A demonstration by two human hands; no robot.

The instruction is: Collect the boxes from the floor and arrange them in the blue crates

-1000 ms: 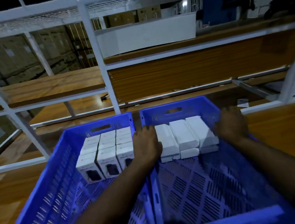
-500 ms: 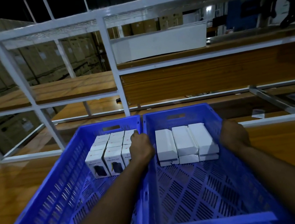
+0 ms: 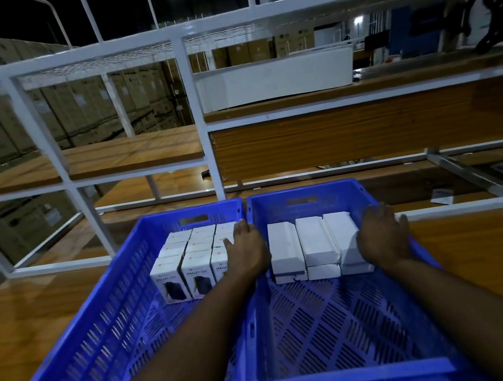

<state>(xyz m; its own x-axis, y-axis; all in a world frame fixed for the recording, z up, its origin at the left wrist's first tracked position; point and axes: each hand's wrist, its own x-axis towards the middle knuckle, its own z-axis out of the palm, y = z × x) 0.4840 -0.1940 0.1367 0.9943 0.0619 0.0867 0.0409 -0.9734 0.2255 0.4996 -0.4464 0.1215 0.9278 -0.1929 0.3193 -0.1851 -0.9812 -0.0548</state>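
Two blue crates stand side by side on a wooden shelf. At the far end of the left crate [image 3: 82, 341], several printed white boxes [image 3: 189, 260] stand upright in tight rows. The right crate [image 3: 353, 376] holds plain white boxes [image 3: 312, 243] at its far end, three across in two layers. My left hand [image 3: 247, 250] lies with fingers stretched forward over the shared wall between the crates, touching the printed boxes. My right hand [image 3: 381, 238] rests spread on the right crate's right wall, beside the plain boxes. Neither hand holds a box.
A white metal rack frame [image 3: 205, 151] with wooden shelf boards rises right behind the crates. Stacked cardboard cartons [image 3: 47, 119] fill the background on the left. Bare wooden shelf surface [image 3: 485, 245] lies to the right of the crates and also to their left.
The plain boxes sat skewed and now lie in a straighter row. Both hands stay on either side of them, fingers more stretched out. My view has tilted upward.
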